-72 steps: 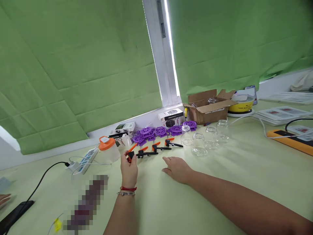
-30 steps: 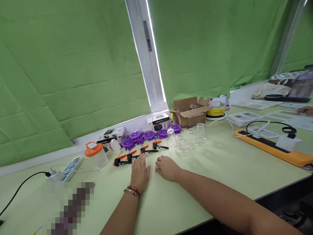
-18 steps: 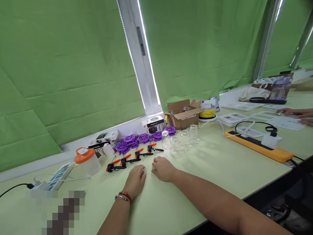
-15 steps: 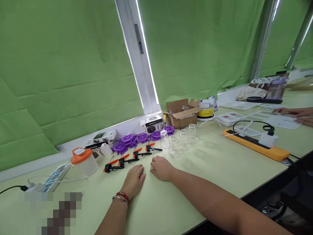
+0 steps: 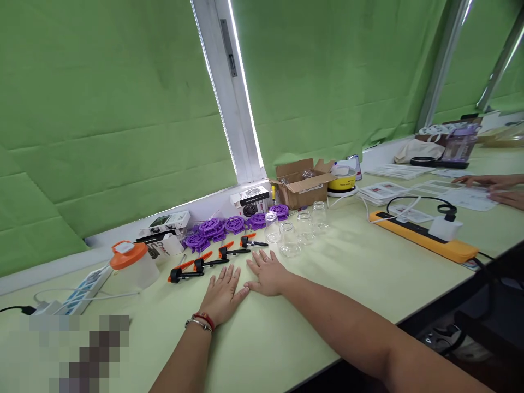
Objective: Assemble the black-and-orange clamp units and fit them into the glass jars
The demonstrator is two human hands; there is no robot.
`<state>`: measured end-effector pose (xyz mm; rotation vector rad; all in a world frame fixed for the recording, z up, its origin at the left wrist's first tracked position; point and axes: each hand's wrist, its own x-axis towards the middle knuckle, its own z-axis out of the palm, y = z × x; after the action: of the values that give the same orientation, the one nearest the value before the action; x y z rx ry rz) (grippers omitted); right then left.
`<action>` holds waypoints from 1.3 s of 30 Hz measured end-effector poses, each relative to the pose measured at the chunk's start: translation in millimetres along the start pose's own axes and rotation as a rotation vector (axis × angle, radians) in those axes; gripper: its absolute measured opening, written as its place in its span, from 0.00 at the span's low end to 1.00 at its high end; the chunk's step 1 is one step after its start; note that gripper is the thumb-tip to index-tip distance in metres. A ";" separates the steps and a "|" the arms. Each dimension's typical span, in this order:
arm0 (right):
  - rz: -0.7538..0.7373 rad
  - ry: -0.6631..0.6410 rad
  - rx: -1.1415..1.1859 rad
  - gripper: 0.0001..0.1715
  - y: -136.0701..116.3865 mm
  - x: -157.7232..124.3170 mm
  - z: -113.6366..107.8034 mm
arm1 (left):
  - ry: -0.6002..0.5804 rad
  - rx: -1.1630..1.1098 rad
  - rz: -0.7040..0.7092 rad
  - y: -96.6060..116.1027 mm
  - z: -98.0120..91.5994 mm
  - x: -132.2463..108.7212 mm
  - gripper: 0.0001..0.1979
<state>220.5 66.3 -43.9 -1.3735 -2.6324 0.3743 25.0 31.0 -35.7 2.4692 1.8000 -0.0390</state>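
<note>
My left hand (image 5: 222,295) lies flat on the pale table (image 5: 262,344), fingers spread, with a red band and a metal bracelet at the wrist. Close beside it my right hand (image 5: 268,274) also rests palm down, a ring on one finger; the two thumbs almost meet. Neither hand holds anything. Just beyond the fingertips sits a row of several black parts with orange levers (image 5: 210,264). Behind these lie several purple spoked plastic pieces (image 5: 208,226). Several clear glass jars (image 5: 290,240) stand to the right of the row.
An orange-lidded jug (image 5: 133,265) and a white power strip (image 5: 88,288) are at left. Printed boxes (image 5: 249,201) and an open cardboard box (image 5: 309,191) line the wall. An orange power strip (image 5: 426,237) lies at right, near another person's hands (image 5: 487,185) and papers (image 5: 385,192).
Both hands have gone from loosely curled to flat with fingers spread on the table. The whole view has shifted slightly; the objects keep their places.
</note>
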 end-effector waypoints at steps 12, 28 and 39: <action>0.003 -0.029 -0.015 0.49 -2.9 -2.5 -5.4 | 0.015 -0.059 0.009 -0.2 0.0 -0.1 0.38; 0.009 -0.039 -0.021 0.49 -3.9 -3.3 -7.1 | 0.005 -0.072 0.000 -1.8 1.9 0.9 0.37; 0.001 -0.021 -0.021 0.50 -2.2 -1.9 -4.3 | 0.008 -0.071 0.007 -2.5 2.6 2.0 0.35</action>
<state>220.9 64.2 -39.2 -1.3853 -2.6598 0.3650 23.3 33.4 -38.6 2.4298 1.7640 0.0350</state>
